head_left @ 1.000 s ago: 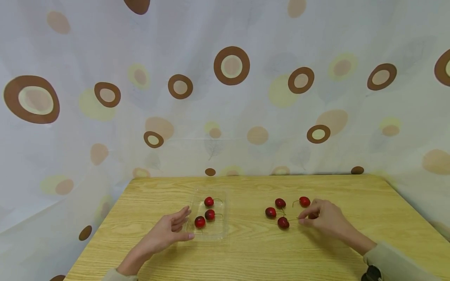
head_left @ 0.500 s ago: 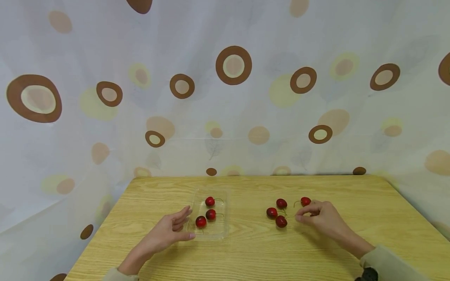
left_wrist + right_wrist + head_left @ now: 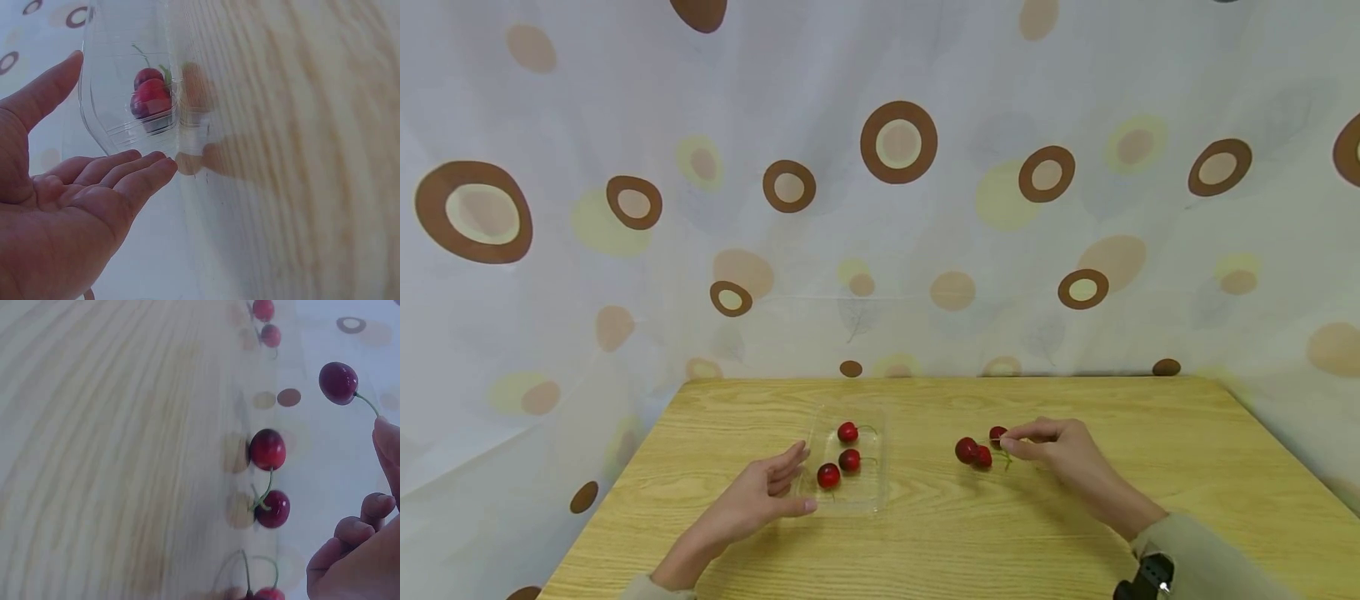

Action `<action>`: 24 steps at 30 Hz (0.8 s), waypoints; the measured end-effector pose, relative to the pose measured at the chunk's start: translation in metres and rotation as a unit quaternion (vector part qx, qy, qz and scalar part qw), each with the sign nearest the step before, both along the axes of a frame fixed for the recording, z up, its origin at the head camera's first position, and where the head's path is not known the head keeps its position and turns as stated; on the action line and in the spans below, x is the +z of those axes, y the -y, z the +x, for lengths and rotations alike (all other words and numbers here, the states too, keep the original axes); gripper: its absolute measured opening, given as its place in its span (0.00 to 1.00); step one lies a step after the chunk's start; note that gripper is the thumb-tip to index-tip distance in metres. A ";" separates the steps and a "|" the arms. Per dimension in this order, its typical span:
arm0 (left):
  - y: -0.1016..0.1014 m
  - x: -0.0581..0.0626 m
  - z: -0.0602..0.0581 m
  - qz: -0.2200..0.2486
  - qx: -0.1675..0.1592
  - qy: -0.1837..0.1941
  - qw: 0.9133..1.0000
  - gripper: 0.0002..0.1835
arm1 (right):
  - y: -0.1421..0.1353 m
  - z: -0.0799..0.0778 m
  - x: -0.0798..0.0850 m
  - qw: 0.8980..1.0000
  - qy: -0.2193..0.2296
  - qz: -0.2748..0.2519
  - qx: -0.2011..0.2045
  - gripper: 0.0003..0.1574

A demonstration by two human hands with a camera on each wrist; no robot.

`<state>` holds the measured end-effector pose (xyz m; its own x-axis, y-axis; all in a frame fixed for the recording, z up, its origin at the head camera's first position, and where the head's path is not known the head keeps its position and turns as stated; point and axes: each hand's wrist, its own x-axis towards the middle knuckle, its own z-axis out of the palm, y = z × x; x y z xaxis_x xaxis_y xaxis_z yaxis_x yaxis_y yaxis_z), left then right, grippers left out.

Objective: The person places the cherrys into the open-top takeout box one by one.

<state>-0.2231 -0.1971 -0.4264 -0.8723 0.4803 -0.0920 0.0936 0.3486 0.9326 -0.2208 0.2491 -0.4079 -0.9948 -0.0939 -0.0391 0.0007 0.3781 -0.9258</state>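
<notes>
Your right wrist view, upper right, shows one cherry (image 3: 338, 383) apart from loose cherries (image 3: 267, 450) it overlaps in the head view; your right hand (image 3: 1060, 452) pinches its stem (image 3: 369, 402). Your left hand (image 3: 756, 497), fingers extended, is beside the clear tray (image 3: 867, 493), head view's lower centre.

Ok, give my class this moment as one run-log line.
right hand: pinches cherry by stem, above table | left hand: beside transparent tray | tray: three cherries | loose cherries: on table

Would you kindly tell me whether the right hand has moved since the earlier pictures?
Yes; in the head view, the right hand has moved left, closer to the clear container, which has stayed put.
</notes>
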 end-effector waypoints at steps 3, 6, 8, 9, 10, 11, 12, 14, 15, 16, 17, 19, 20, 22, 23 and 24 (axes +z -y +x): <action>0.000 0.000 0.000 0.000 0.000 -0.002 1.000 0.49 | 0.009 -0.004 0.003 1.000 0.003 -0.025 0.007 0.21; 0.000 0.000 0.000 0.000 -0.001 -0.002 1.000 0.49 | 0.018 -0.009 0.005 0.999 0.002 -0.035 0.014 0.21; 0.000 0.000 0.000 -0.001 0.000 -0.003 1.000 0.49 | 0.023 -0.012 0.006 0.999 0.002 -0.042 0.018 0.21; 0.000 0.000 0.000 -0.002 0.000 -0.003 1.000 0.49 | 0.027 -0.014 0.007 0.999 0.004 -0.048 0.016 0.21; 0.000 0.000 0.000 -0.003 0.001 -0.003 1.000 0.49 | 0.030 -0.016 0.008 0.998 -0.001 -0.054 0.021 0.21; 0.000 0.000 0.000 -0.005 0.002 -0.004 1.000 0.49 | 0.034 -0.017 0.010 0.998 -0.001 -0.059 0.019 0.21; 0.000 0.000 0.000 -0.006 0.003 -0.004 1.000 0.49 | 0.038 -0.019 0.011 0.998 -0.003 -0.065 0.018 0.21; 0.000 0.001 0.000 -0.007 0.005 -0.004 1.000 0.49 | 0.045 -0.022 0.013 0.997 -0.006 -0.075 0.017 0.20; 0.000 0.001 0.000 -0.007 0.005 -0.003 1.000 0.49 | 0.049 -0.024 0.014 0.997 -0.006 -0.080 0.015 0.19; 0.000 0.000 0.000 -0.007 0.006 -0.003 1.000 0.49 | 0.053 -0.025 0.015 0.996 -0.006 -0.083 0.016 0.19; 0.000 0.000 0.000 -0.007 0.005 -0.001 1.000 0.49 | 0.056 -0.027 0.015 0.996 -0.005 -0.086 0.015 0.18; 0.000 0.000 0.000 -0.006 0.005 0.000 1.000 0.49 | 0.063 -0.029 0.016 0.996 -0.006 -0.086 0.018 0.18; 0.001 0.000 0.000 -0.006 0.004 0.000 1.000 0.49 | 0.067 -0.030 0.016 0.996 -0.006 -0.090 0.021 0.18; 0.001 -0.001 0.000 -0.007 0.004 0.000 1.000 0.49 | 0.074 -0.033 0.016 0.995 -0.004 -0.097 0.026 0.19; 0.001 -0.001 -0.001 -0.008 0.004 -0.001 1.000 0.49 | 0.078 -0.035 0.016 0.995 -0.003 -0.101 0.027 0.19; 0.001 -0.001 -0.001 -0.009 0.005 -0.002 1.000 0.49 | 0.081 -0.037 0.017 0.994 -0.001 -0.103 0.026 0.18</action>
<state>-0.2238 -0.1981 -0.4272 -0.8774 0.4700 -0.0963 0.0942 0.3656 0.9260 -0.2575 0.1679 -0.3914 -0.9885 -0.1510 -0.0110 -0.0166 0.1804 -0.9835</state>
